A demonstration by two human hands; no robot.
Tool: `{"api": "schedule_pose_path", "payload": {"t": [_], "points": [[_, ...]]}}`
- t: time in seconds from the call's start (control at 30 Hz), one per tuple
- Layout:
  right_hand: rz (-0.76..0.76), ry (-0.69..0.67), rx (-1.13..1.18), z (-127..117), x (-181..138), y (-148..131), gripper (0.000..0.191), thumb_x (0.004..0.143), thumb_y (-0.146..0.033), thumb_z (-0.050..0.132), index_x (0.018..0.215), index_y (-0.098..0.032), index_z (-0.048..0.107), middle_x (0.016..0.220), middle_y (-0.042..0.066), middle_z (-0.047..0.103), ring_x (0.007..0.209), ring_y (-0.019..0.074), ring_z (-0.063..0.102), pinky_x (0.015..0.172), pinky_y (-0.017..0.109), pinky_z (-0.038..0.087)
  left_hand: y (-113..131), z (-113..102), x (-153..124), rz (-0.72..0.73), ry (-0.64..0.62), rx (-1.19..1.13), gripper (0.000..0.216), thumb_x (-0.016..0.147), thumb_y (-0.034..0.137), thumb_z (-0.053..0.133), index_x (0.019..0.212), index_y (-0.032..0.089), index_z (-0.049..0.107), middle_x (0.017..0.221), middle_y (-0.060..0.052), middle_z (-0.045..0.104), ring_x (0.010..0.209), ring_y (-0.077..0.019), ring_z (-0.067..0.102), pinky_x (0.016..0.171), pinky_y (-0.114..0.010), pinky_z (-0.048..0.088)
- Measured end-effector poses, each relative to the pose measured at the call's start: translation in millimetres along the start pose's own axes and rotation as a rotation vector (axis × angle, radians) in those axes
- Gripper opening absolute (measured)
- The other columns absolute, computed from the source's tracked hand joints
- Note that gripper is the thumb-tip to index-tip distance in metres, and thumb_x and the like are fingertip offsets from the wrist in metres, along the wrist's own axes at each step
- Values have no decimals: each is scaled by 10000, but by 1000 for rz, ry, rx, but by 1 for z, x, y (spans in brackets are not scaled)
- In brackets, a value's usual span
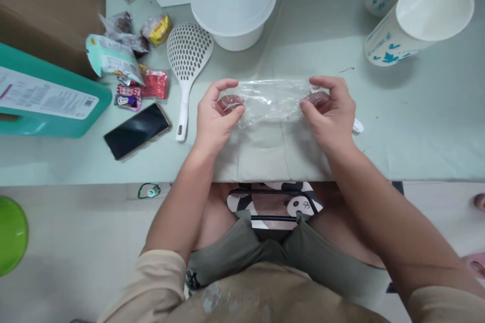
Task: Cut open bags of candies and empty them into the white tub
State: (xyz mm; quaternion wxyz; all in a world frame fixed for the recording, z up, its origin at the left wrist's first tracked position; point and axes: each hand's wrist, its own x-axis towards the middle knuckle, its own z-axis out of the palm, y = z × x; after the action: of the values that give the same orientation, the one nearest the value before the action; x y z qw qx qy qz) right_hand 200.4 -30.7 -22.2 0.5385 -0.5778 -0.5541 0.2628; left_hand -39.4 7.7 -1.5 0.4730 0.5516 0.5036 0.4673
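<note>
A clear plastic bag (273, 101) is stretched sideways between my two hands, just above the pale green tablecloth. Its left end is pinched by my left hand (219, 115), thumb in front and fingers partly behind the film. My right hand (330, 111) grips the other end in the same way. Left of my left hand lies a white slotted skimmer (189, 55), its handle toward me. Beyond the bag stands a round white tub (238, 35) with a lid. A small white oval piece (358, 126) shows beside my right wrist.
Paper cups (405, 25) with blue prints stand at the back right. On the left are a black phone (137, 131), several wrapped snacks (115, 60), a teal jug (76, 116) and a brown cardboard box (53, 5). The table's front edge (273, 180) runs above my lap.
</note>
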Motion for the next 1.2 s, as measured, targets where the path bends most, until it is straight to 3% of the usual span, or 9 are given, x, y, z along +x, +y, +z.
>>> {"api": "schedule_pose_path", "payload": {"t": [0.13, 0.27, 0.37, 0.5, 0.63, 0.8, 0.93, 1.07, 1.2], "points": [[81, -84, 149, -5, 4, 19, 564, 860, -310, 722, 1396, -360, 555, 1105, 44, 716, 920, 211, 720, 722, 373, 579, -8, -9, 8, -35, 1, -56, 550, 702, 197, 858, 1200, 288, 644, 1316, -59, 647, 1131, -219, 728, 907, -307, 599], [318, -90, 224, -8, 6, 9, 158, 791, -144, 690, 912, -234, 644, 974, 23, 740, 720, 134, 664, 598, 282, 527, -2, -11, 7, -211, -87, -136, 369, 663, 134, 826, 1003, 203, 701, 1274, -80, 691, 1113, -227, 738, 874, -299, 602], [437, -142, 249, -7, 4, -4, 196, 790, -87, 648, 766, -227, 513, 831, -7, 718, 582, 101, 618, 489, 233, 466, 6, -7, 3, -253, -97, -105, 128, 711, 109, 755, 769, 168, 657, 1147, -68, 743, 1040, -190, 740, 793, -261, 587], [522, -226, 267, -8, 1, -11, 194, 836, -142, 663, 961, -275, 598, 608, -74, 612, 397, 87, 497, 379, 212, 363, 11, -4, 2, -310, -82, -69, 103, 853, 196, 687, 815, 229, 598, 801, 8, 730, 655, -114, 695, 566, -245, 526], [577, -270, 339, -11, 2, -13, 279, 839, -289, 745, 1106, -288, 664, 608, -68, 629, 439, 98, 523, 397, 214, 383, 17, -4, 5, -406, -148, -150, 123, 867, 218, 673, 894, 248, 557, 678, 35, 711, 525, -98, 665, 455, -208, 445], [523, -270, 456, -11, 4, -16, 190, 777, -338, 819, 836, -224, 679, 569, -60, 543, 480, 72, 492, 444, 204, 394, 24, -4, 6, -448, -151, -308, 126, 810, 130, 633, 825, 221, 547, 607, 48, 681, 463, -79, 645, 418, -158, 433], [423, -210, 562, -13, 3, -21, 151, 767, -277, 802, 794, -240, 658, 565, -62, 520, 445, 72, 424, 410, 210, 334, 23, -7, 8, -480, -142, -389, 136, 788, 88, 610, 727, 199, 562, 534, 56, 601, 438, -77, 631, 424, -141, 457], [266, -331, 547, -17, -2, -23, 272, 832, -414, 751, 674, -204, 682, 667, 19, 615, 559, 117, 562, 516, 275, 462, 21, -9, 11, -478, -150, -423, 250, 877, 239, 608, 638, 182, 560, 535, 32, 565, 461, -94, 636, 460, -178, 507], [331, -408, 570, -20, -2, -22, 430, 845, -647, 713, 876, -218, 712, 746, 31, 669, 603, 157, 632, 570, 317, 527, 17, -10, 11, -358, -204, -439, 191, 763, 245, 715, 628, 173, 600, 594, 34, 600, 504, -73, 627, 542, -186, 554]]}}
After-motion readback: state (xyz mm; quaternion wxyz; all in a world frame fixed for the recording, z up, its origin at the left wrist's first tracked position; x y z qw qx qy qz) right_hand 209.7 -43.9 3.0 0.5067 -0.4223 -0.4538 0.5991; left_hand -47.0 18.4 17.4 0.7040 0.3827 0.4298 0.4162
